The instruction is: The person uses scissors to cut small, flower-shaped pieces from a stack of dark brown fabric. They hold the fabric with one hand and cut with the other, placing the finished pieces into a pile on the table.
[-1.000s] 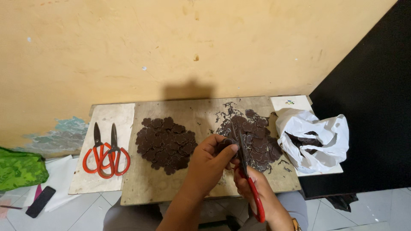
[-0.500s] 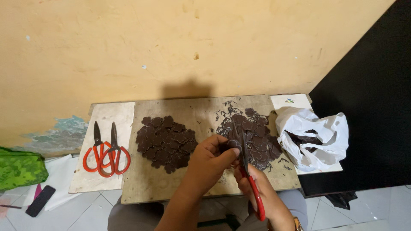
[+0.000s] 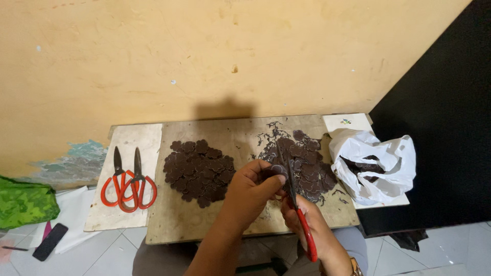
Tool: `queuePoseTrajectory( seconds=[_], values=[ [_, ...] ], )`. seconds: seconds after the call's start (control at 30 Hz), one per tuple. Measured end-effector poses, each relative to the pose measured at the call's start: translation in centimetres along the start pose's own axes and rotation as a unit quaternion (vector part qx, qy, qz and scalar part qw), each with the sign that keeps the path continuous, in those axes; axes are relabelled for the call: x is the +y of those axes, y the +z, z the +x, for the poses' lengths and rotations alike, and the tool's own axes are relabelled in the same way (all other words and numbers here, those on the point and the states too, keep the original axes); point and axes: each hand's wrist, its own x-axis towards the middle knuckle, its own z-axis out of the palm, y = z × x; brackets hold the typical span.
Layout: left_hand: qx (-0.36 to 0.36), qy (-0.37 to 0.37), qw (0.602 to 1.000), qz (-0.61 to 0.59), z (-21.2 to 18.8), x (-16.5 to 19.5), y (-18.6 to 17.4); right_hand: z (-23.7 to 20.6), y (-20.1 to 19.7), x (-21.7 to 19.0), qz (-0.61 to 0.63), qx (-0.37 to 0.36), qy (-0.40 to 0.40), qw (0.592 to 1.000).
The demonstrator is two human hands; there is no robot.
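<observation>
Left hand pinches a dark round piece; right hand grips red-handled scissors, blades pointing to 12 o'clock beside the piece, over the worktop.

Single head view, steep downward, close over wooden board, facing wall

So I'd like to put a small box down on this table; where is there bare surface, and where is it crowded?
Bare board runs along the wall, behind the left pile of dark discs. The pale slab is bare behind the two pairs of red scissors. The front left corner is bare too. Crowded: the right pile, the hands, the white bag.
</observation>
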Motion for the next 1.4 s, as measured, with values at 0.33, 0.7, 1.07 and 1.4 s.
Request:
queuePoseTrajectory(
  seconds=[0.33,0.7,1.07,1.4],
  values=[
    [-0.02,0.033,0.999,0.001,-0.2,0.5,0.4,-0.6,0.5,-1.1,-0.065,0.01,-0.033,0.997],
    [-0.037,0.023,0.999,-0.008,-0.4,0.1,0.7,-1.1,0.1,-1.5,-0.123,0.005,-0.072,0.99],
    [-0.032,0.02,0.999,-0.007,-1.1,0.4,1.0,-1.6,0.6,-1.4,-0.055,0.004,-0.057,0.997],
    [-0.022,0.01,1.0,-0.009,-1.3,0.1,2.1,-2.3,-0.2,-0.8,-0.056,0.016,-0.044,0.997]
  ],
)
